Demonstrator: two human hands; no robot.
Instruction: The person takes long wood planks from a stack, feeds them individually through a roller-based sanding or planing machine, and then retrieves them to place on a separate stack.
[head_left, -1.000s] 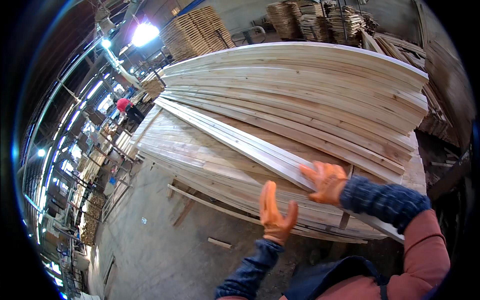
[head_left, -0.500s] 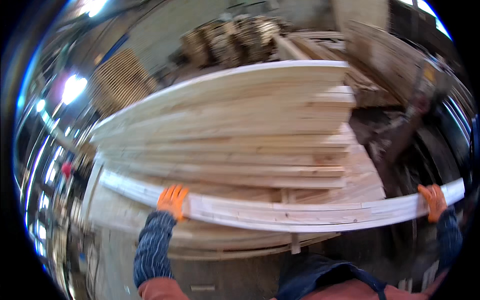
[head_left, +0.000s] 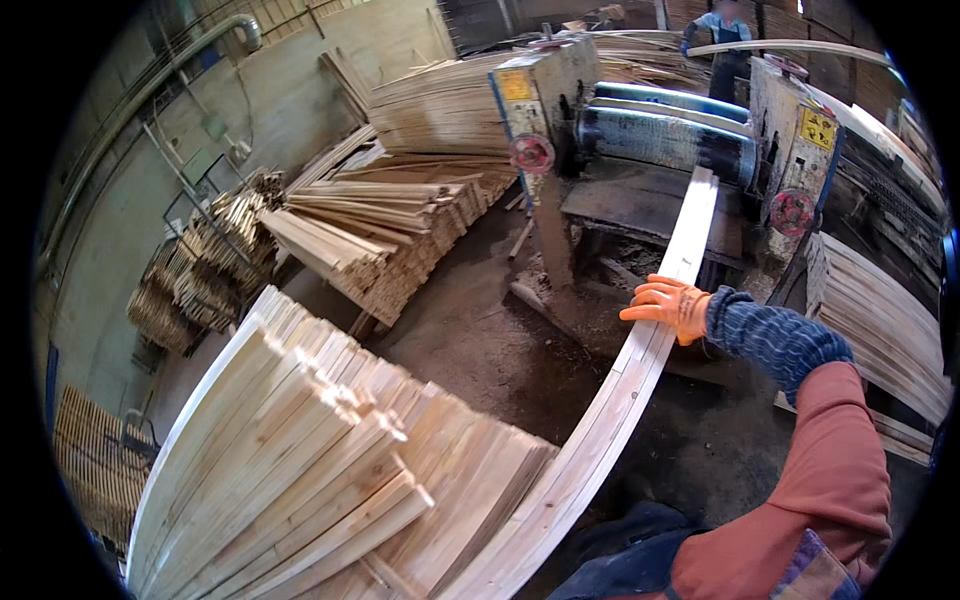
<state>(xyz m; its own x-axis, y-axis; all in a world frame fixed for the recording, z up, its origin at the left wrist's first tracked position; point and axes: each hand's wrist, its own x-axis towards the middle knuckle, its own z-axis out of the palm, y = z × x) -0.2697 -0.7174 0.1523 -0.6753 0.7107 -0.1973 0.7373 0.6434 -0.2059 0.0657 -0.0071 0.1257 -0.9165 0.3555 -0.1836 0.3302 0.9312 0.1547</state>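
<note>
A long pale wooden plank runs from the lower edge up to a roller machine. Lines along it may be seams between pieces lying side by side; I cannot tell. Its far end lies over the machine's dark bed, just in front of the rollers. My right hand, in an orange glove, grips the plank across its width, fingers hooked over the left edge. My left hand is out of view. Left of the plank, a fanned stack of boards has uneven ends.
Beyond the machine, a person holds a long strip. More stacked boards lie at the left, with bundled slats by the wall. Another wood stack stands at the right. Debris lies on the dark floor.
My view has swung right, bringing the roller machine into sight. The plank, crosswise before, now points away toward the rollers. My left hand, which was on the plank, has left the view.
</note>
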